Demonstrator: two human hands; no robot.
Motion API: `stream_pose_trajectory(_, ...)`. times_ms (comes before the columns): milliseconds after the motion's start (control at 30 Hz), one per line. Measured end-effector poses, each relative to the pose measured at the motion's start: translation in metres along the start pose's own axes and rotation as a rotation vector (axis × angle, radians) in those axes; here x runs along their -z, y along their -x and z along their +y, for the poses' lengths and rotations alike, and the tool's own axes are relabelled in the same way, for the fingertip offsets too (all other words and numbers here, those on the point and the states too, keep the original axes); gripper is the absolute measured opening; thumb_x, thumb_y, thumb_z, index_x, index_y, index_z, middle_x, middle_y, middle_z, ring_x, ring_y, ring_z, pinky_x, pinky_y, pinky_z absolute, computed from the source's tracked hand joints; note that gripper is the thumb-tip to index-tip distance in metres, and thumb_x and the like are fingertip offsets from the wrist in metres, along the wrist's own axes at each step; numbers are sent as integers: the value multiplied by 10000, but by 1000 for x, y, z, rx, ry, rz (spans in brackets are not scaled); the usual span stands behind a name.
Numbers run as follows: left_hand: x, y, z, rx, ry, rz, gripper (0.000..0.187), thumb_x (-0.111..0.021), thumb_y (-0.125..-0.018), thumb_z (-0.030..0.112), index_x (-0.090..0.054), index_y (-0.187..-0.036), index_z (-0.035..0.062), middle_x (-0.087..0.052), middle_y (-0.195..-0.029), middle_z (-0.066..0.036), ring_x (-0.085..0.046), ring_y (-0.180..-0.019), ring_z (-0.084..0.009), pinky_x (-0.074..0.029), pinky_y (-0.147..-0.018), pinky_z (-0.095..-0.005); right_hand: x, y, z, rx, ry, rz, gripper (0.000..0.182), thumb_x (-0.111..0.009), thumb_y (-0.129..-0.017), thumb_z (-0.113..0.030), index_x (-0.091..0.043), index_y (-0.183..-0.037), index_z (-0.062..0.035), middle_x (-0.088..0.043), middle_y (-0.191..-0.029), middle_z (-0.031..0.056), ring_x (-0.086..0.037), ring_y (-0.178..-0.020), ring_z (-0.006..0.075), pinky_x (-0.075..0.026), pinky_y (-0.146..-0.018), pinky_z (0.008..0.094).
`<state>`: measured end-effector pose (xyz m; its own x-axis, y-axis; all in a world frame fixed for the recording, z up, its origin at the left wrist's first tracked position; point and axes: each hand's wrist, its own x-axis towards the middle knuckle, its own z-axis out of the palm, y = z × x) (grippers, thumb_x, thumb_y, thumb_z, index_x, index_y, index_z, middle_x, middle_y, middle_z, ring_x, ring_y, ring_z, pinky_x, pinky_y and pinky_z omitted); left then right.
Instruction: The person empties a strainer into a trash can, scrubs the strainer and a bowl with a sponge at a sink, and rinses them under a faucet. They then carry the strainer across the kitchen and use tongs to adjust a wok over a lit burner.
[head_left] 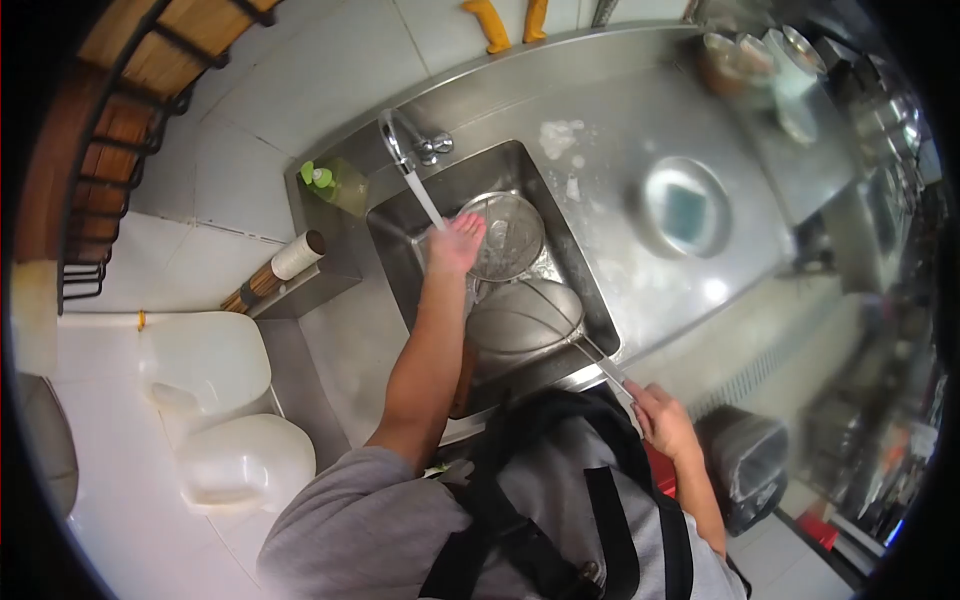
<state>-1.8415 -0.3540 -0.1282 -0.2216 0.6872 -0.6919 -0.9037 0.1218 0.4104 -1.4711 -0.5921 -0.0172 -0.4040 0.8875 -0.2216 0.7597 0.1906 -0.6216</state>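
Note:
Under the stream from the tap (390, 135), my left hand (458, 243) is held palm up with its fingers stretched out, holding nothing. My right hand (662, 420) is wrapped round the handle of a strainer (525, 318), whose rounded mesh bowl lies over the near part of the sink (596, 290). Another round mesh strainer (507, 237) sits deeper in the sink, just right of my left hand. A brown handle (463, 385) shows by the sink's near side, partly hidden by my left forearm.
Left of the sink are a green pump bottle (345, 187), a whisk-like bundle (260, 288) and white plastic jugs (210, 360). On the counter to the right lies a round metal dish (685, 208) with a greenish square inside. A dark bin (745, 455) stands below on the floor.

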Motion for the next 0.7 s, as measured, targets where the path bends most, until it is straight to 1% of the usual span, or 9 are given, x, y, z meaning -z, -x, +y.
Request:
stream_pose_trajectory(67, -12, -6, 15, 16, 180, 72, 584, -363, -931, 397, -363, -1246, -95, -425, -1297, -259, -445, -1189, -391, -346, -1021, -523, 4, -4, -1, 4, -12, 6, 394, -553, -810, -4, -564, -1192, -99, -527, -801, 162, -541, -686, 357, -444, -631, 417)
stream_pose_trajectory(133, -17, -45, 47, -141, -69, -431, 623, -375, -916, 426, -329, -1246, -101, -396, -1302, -283, -420, -1198, -416, -342, -1007, -548, 3, -2, -4, -1, 2, -8, 394, -555, -810, -8, -567, -1191, -108, -530, -804, 161, -545, -694, 355, -445, -632, 417)
stream_pose_trajectory(267, -32, -111, 76, -284, -62, -493, 549, -414, -899, 450, -407, -1226, 8, -425, -1295, -197, -436, -1187, -384, -374, -930, -580, 7, -6, -3, 9, 1, -31, 393, -560, -816, -22, -567, -1196, -122, -534, -812, 158, -550, -706, 355, -447, -645, 424)
stream_pose_trajectory(433, -9, -80, 29, -811, -1463, -118, 401, -551, -846, 188, -493, -1197, 3, -474, -1266, -189, -438, -1192, -382, -361, -1010, -442, -1, 2, -1, -27, -15, -31, 378, -566, -832, -63, -560, -1201, -144, -542, -847, 153, -573, -745, 361, -469, -650, 439)
stream_pose_trajectory(467, -16, -72, 32, -795, -1478, -131, 401, -551, -846, 188, -493, -1197, 3, -474, -1266, -189, -438, -1192, -382, -361, -1010, -442, -2, 5, 0, -29, -43, -23, 375, -565, -832, -60, -562, -1199, -141, -538, -839, 153, -570, -742, 360, -468, -648, 436)
stream_pose_trajectory(533, -52, -42, 51, -1461, -1633, -385, 411, -549, -797, 67, -511, -1192, -39, -472, -1263, -232, -420, -1210, -400, -341, -1040, -389, -2, 9, 1, -37, -41, -3, 372, -564, -833, -56, -564, -1197, -133, -533, -828, 150, -566, -714, 359, -467, -634, 435)
stream_pose_trajectory(600, -64, -47, 60, -1617, -1925, -359, 422, -515, -777, 29, -495, -1183, -86, -460, -1268, -251, -412, -1206, -415, -332, -1039, -441, 1, 10, 1, -65, -11, -46, 401, -556, -814, -44, -556, -1208, -120, -529, -823, 153, -546, -707, 356, -452, -646, 424)
stream_pose_trajectory(667, -64, -64, 60, -1573, -2107, -380, 421, -499, -777, 58, -496, -1165, -104, -458, -1268, -264, -405, -1220, -407, -313, -1049, -451, 5, 8, -4, -69, 3, -37, 386, -554, -822, -65, -560, -1203, -125, -532, -831, 150, -554, -717, 354, -456, -644, 429)
stream_pose_trajectory(700, -64, -70, 56, -1629, -2262, -262, 425, -498, -776, 96, -506, -1155, -94, -471, -1254, -256, -408, -1214, -397, -313, -1041, -453, 6, 7, -5, -64, 48, -57, 379, -552, -829, -82, -557, -1205, -129, -533, -831, 148, -557, -715, 353, -460, -642, 433)
